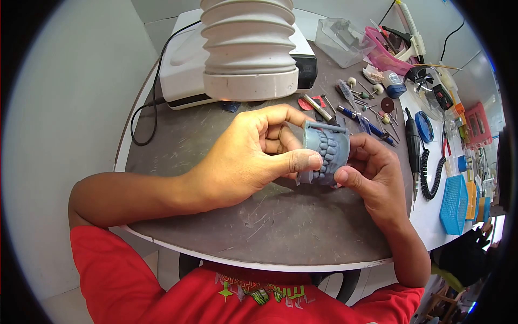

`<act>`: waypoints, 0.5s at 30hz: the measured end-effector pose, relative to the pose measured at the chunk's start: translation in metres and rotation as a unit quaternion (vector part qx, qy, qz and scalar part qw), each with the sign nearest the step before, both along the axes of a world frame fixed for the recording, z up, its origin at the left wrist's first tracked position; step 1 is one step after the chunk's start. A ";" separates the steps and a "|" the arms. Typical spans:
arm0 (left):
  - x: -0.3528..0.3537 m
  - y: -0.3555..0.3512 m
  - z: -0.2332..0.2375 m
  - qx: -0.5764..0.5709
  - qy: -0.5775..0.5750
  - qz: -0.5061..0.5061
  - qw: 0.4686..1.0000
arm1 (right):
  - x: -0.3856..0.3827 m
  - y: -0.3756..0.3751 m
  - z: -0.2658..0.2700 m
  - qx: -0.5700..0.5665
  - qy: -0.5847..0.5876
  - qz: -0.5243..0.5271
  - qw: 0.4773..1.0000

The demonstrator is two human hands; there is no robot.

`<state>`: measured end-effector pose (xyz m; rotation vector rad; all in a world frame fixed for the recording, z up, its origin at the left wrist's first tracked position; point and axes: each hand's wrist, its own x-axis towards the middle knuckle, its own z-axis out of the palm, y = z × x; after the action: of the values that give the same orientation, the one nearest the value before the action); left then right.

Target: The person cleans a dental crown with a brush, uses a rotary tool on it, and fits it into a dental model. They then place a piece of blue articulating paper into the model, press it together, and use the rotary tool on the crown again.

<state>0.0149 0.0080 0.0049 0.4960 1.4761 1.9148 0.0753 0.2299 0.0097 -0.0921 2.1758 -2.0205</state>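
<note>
Both my hands hold a grey-blue dental model with rows of teeth, just above the dark round table. My left hand wraps the model's left side, thumb pressed across its lower front. My right hand grips the right side, thumb on the lower edge. The back of the model is hidden by my fingers.
A white ribbed suction hose hangs over a white machine at the back. Burs, brushes and small tools lie scattered at the right, near a black handpiece with a coiled cord, a clear box and a blue basket.
</note>
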 end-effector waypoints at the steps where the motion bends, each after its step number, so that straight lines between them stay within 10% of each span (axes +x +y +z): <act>1: 0.000 0.000 0.001 -0.002 0.000 0.000 1.000 | 0.000 0.000 0.001 -0.001 0.000 -0.001 1.000; 15: 0.000 0.002 0.004 -0.036 0.002 0.006 0.999 | 0.000 -0.002 0.002 -0.017 0.015 -0.015 1.000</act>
<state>0.0148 0.0097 0.0090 0.4586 1.5489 1.8636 0.0755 0.2282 0.0117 -0.0952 2.1739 -2.0869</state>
